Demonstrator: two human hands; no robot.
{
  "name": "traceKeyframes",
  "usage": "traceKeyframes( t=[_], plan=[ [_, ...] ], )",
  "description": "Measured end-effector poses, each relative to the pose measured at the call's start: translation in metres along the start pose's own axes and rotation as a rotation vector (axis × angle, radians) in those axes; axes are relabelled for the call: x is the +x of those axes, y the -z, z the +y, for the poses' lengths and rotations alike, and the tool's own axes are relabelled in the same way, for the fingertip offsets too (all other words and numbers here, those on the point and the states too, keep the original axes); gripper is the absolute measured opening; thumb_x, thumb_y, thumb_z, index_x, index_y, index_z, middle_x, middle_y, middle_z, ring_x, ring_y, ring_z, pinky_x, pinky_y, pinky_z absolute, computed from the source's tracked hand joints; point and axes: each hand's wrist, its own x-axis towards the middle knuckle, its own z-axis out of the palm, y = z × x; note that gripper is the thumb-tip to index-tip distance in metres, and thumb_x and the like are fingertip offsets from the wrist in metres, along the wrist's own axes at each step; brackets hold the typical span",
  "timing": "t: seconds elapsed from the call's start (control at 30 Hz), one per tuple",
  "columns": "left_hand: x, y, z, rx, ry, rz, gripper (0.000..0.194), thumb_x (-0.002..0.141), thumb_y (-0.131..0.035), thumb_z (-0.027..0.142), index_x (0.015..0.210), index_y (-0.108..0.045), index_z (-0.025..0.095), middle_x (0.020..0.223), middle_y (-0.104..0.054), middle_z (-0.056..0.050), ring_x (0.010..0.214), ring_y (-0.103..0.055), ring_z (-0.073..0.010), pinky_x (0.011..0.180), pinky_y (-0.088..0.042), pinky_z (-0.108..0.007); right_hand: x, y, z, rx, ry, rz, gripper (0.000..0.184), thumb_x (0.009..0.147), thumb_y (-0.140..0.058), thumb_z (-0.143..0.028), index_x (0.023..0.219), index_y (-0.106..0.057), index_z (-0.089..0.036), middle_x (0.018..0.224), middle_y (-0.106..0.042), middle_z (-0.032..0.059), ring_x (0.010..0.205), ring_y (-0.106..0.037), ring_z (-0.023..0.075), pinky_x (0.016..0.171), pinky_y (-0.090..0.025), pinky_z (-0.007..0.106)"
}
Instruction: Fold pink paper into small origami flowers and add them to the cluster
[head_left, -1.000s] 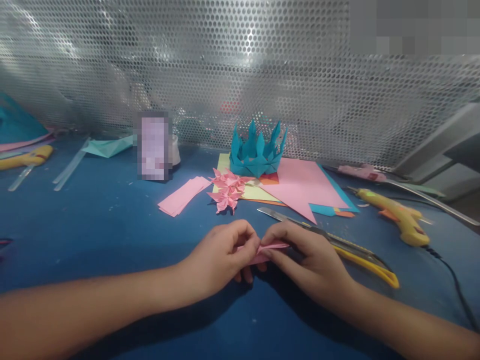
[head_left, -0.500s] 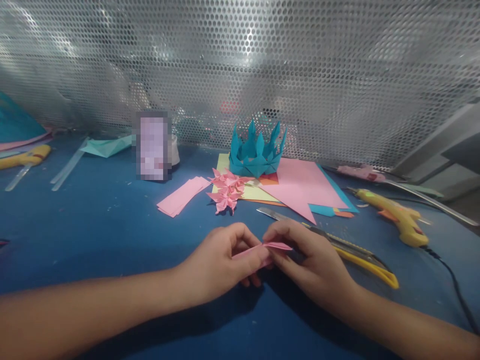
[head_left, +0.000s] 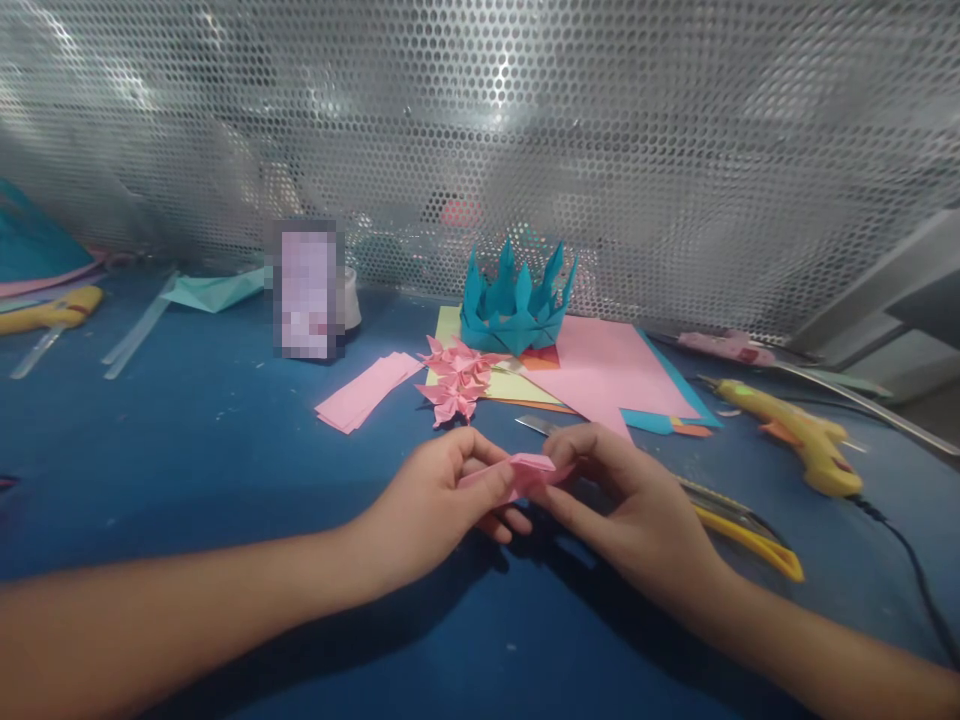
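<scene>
Between my hands, just above the blue table, is a folded piece of pink paper (head_left: pixel 531 466). My left hand (head_left: pixel 450 484) pinches its left part between thumb and fingers. My right hand (head_left: pixel 619 490) grips the right end, its fingertips close to the left thumb. Part of the paper is hidden behind the fingers. Beyond the hands lie several pink folded-paper flowers (head_left: pixel 454 380) and a small stack of pink paper strips (head_left: pixel 367 392). A craft knife (head_left: pixel 739 530) with a yellow handle lies partly covered by my right hand.
A blue folded-paper crown (head_left: pixel 514 318) stands on coloured paper sheets (head_left: pixel 607 365). A blurred-out phone-like object (head_left: pixel 307 290) stands at back left. A yellow glue gun (head_left: pixel 810 440) with a black cord lies right, another glue gun (head_left: pixel 64 312) far left. Perforated metal (head_left: pixel 420 140) closes off the back.
The folded pink paper has turned in my fingers, so a flat folded face now shows on top. Both hands have risen slightly, and my right fingers have shifted along the paper.
</scene>
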Motion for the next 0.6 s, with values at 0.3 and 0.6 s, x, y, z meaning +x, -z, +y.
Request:
traceKeyframes(
  t=[0.3, 0.6],
  plan=[
    [-0.0014, -0.0022, -0.0009, -0.039, -0.04, 0.048, 0.026, 0.079, -0.063, 0.036, 0.083, -0.052, 0.014, 0.075, -0.067, -0.003, 0.071, -0.066, -0.0128, 0.064, -0.052, -0.024, 0.001, 0.0, 0.0007, -0.047, -0.007, 0.019, 0.008, 0.076, -0.06, -0.019, 0.081, -0.053, -0.02, 0.078, -0.059, 0.0015, 0.065, -0.059, 0.0142, 0.056, -0.051, 0.026],
    [-0.0044, -0.0043, -0.0011, -0.071, -0.02, 0.04, 0.023, 0.079, -0.064, 0.033, 0.082, -0.05, 0.014, 0.079, -0.068, -0.002, 0.076, -0.067, -0.0125, 0.067, -0.053, -0.023, 0.0031, 0.0037, -0.0053, -0.228, 0.27, 0.016, 0.018, 0.072, -0.054, -0.006, 0.078, -0.062, -0.021, 0.079, -0.06, 0.0029, 0.073, -0.06, 0.0152, 0.062, -0.051, 0.027]
  ],
)
